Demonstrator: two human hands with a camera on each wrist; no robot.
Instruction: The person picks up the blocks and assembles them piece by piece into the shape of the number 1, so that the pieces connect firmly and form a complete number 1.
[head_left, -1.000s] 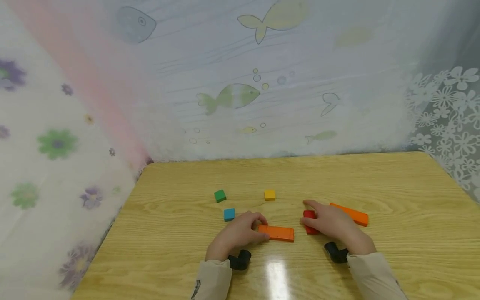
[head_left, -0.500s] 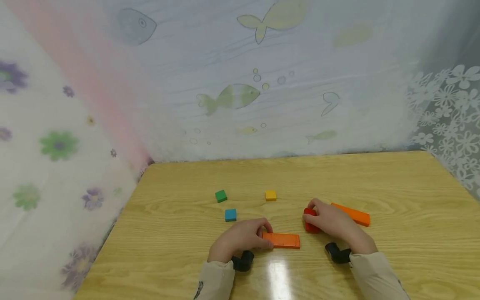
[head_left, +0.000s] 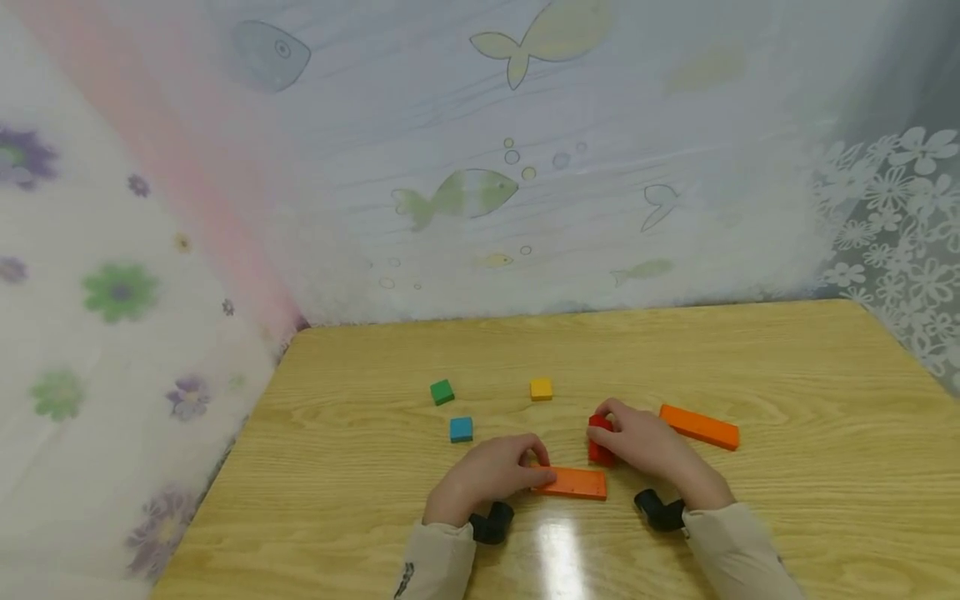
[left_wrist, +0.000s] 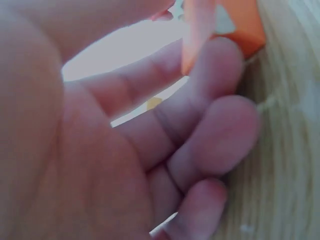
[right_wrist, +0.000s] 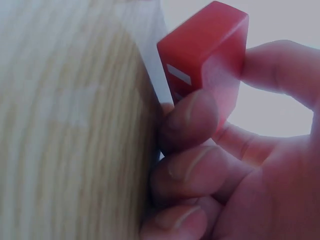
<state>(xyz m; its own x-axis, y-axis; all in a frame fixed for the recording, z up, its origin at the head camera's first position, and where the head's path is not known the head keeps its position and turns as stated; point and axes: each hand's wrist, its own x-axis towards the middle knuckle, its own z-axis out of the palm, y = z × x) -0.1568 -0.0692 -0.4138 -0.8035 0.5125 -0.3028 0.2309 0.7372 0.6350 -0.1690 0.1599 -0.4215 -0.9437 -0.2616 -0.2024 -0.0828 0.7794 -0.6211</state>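
Near the front middle of the table, my left hand pinches the left end of a long orange block between thumb and fingers. In the left wrist view, that orange block shows at the top, by the fingertips. To its upper right my right hand grips a red block. The right wrist view shows the red block tilted between thumb and fingers, with the other fingers curled beside the tabletop. A small gap separates the red block from the orange one in the head view.
A second orange block lies on the table beyond my right hand. Small green, blue and yellow blocks sit farther back. Patterned curtains stand along the back and left side.
The left hand has drawn the orange block nearer and rightward. My right fingers have closed on the red block and brought it left, closer to the orange one.
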